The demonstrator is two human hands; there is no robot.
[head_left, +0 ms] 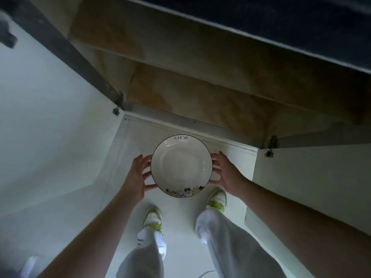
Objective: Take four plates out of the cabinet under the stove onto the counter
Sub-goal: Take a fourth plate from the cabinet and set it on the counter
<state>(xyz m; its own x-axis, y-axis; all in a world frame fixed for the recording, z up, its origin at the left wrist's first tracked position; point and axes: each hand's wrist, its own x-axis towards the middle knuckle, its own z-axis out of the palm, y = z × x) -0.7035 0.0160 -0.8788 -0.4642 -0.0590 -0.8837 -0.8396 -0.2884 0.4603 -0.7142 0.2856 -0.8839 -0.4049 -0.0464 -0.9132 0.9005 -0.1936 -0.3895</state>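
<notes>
Left fingers (pixel 147 175): spread and curled against the left rim of the plate (pixel 181 166), gripping it from the side.
Right fingers (pixel 215 163): curled around the right rim of the same plate, gripping it opposite the left ones.
Left hand (pixel 136 175): back turned up toward the camera, bare forearm running down to the lower left.
Right hand (pixel 226 173): back turned up too, bare forearm running down to the lower right.
Plate: white and deep, with a thin dark edge line, the word "life" on its far rim and a row of small cartoon cats on its near rim; held level between both hands, in the air above the floor (pixel 180 213) and in front of the open cabinet (pixel 180 93).
Cabinet: brownish inside, its two white doors (pixel 50 127) swung open to either side, hinges showing at the corners.
Surface (pixel 281 21): dark top, seen above the cabinet opening, well apart from the plate.
Legs: light trousers (pixel 224 237), white shoes with yellow-green trim (pixel 217 198), standing on the pale floor below the plate.
</notes>
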